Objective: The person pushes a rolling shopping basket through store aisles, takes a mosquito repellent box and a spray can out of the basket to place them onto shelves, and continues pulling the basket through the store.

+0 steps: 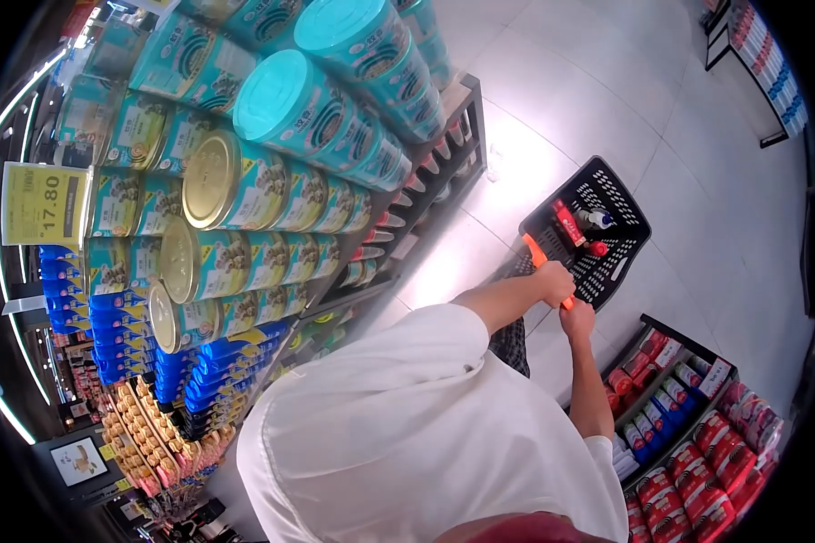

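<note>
My left hand (555,282) is closed around the orange handle (538,252) of a black shopping basket. Just beside it, my right hand (578,319) grips the same handle near its other end. The black shopping basket (640,231) has slotted sides and is in front of me, over the tiled floor. Inside it lie a red package (568,223), a white bottle with a dark blue cap (594,218) and a small red item (598,248) whose kind I cannot make out.
Stacked teal cans (254,185) with gold or teal lids fill a shelf on the left, by a yellow price tag (47,206). Blue packs (217,376) stand below them. At right is a low rack of red packs (688,489). Another display (759,68) stands farther off on pale floor tiles (552,100).
</note>
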The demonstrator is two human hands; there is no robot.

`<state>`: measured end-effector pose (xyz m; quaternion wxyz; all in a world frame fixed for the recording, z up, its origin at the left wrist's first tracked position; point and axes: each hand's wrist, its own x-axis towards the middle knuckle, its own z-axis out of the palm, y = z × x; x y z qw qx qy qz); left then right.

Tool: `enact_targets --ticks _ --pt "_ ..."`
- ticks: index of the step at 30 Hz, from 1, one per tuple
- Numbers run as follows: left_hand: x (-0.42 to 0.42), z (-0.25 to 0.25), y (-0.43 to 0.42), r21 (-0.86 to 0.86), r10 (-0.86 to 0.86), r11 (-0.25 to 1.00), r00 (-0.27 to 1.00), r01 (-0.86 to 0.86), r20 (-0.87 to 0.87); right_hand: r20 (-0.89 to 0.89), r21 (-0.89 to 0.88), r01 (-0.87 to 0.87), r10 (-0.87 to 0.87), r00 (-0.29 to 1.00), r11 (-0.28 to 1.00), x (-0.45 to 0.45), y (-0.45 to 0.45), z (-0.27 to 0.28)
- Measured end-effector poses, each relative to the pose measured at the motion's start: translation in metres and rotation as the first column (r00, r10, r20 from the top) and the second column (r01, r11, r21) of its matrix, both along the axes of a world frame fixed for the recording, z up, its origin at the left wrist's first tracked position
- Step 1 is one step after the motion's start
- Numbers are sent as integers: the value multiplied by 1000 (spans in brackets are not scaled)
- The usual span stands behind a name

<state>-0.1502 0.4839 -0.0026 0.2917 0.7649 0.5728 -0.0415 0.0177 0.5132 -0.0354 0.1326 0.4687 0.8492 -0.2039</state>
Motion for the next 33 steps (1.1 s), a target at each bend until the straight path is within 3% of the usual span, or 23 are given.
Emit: enact_targets --ticks 15,21,27,29,30,31,32,33 --pt "-11 -17 107 -139 -17 990 998 9 -57 -14 1 74 -74 997 997 -22 89 2" --pt "-18 -4 138 -114 -39 993 994 27 -105 -59 -38 83 -85 995 996 -27 117 7" --pt "-28 -6 184 -174 -216 966 968 193 -128 -70 -39 139 -142 987 990 -35 149 7" --pt "-30 -21 197 -121 -204 974 975 193 -89 -88 -24 105 -107 990 994 -35 160 2" --pt "-33 -18 206 -103 -232 969 970 225 -69 -180 7 90 -87 980 996 -33 163 -6" --pt "-33 -16 215 -139 -247 963 963 232 -106 -154 32 67 -62 986 997 -31 168 -15" --pt "-35 -17 225 -106 -284 956 955 274 -91 -98 -28 142 -144 985 989 -37 176 0" --pt "-39 -29 233 -95 -309 949 947 301 -91 -86 -35 141 -144 986 989 -36 181 -22"
